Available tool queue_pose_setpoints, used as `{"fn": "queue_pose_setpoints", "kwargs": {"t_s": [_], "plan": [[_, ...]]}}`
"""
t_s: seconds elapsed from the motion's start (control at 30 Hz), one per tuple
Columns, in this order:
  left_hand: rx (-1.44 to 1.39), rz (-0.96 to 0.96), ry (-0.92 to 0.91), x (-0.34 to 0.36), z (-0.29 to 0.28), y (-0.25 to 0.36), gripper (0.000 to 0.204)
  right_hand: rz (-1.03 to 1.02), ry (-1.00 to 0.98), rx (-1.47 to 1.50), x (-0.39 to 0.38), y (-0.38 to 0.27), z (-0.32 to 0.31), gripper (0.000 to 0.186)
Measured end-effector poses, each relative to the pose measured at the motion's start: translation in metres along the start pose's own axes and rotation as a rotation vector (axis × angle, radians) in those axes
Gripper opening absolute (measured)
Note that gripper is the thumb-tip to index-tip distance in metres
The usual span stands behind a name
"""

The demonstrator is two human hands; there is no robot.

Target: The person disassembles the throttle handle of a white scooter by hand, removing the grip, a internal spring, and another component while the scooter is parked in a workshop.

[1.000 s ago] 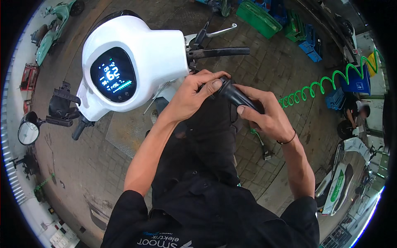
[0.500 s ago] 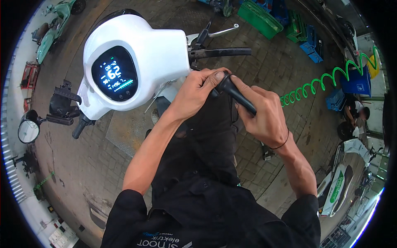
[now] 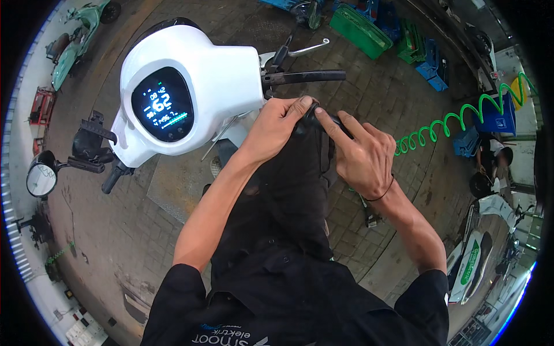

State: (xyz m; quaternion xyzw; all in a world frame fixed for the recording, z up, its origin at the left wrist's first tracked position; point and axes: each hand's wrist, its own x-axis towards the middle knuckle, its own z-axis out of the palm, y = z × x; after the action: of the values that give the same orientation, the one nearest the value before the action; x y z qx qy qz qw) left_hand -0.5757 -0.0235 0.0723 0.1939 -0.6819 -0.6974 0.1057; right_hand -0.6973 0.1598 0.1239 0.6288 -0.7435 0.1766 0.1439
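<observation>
Between my two hands is a black rubber handlebar grip (image 3: pixel 345 127) with a flared end, mostly covered by fingers. My left hand (image 3: pixel 277 126) pinches the flared end, thumb on top. My right hand (image 3: pixel 365 151) lies over the tube part, its index finger stretched to the flared end and its thumb hidden. Just beyond them is a white scooter's handlebar cover (image 3: pixel 222 75) with a lit dash display (image 3: pixel 164 104). A bare black handlebar end (image 3: pixel 309 76) and a silver brake lever (image 3: pixel 309 48) stick out on its right.
A round mirror (image 3: pixel 42 180) and black left handlebar (image 3: pixel 115 177) stand at the left. A green coiled air hose (image 3: pixel 444 128) runs along the right. Green (image 3: pixel 360 32) and blue crates (image 3: pixel 431 66) sit at the far right. Another person (image 3: pixel 490 155) crouches at the right edge.
My right hand has shifted its hold: its fingers now stretch forward over the grip, hiding more of it. My left hand stays at the flared end. The view has shifted slightly.
</observation>
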Motion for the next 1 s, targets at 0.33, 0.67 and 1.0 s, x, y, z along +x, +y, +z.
{"fn": "queue_pose_setpoints", "kwargs": {"t_s": [0.33, 0.67, 1.0], "plan": [[-0.030, 0.166, -0.085, -0.002, -0.001, 0.002, 0.049, 0.259, -0.212, 0.493, 0.009, 0.012, -0.015, 0.060], [0.132, 0.242, -0.031, -0.009, -0.003, 0.000, 0.044, 0.622, -0.385, 1.127, -0.012, 0.016, -0.016, 0.051], [0.168, 0.485, 0.557, -0.051, 0.031, -0.026, 0.043, 0.772, -0.316, 1.129, -0.027, 0.013, -0.002, 0.056]]}}
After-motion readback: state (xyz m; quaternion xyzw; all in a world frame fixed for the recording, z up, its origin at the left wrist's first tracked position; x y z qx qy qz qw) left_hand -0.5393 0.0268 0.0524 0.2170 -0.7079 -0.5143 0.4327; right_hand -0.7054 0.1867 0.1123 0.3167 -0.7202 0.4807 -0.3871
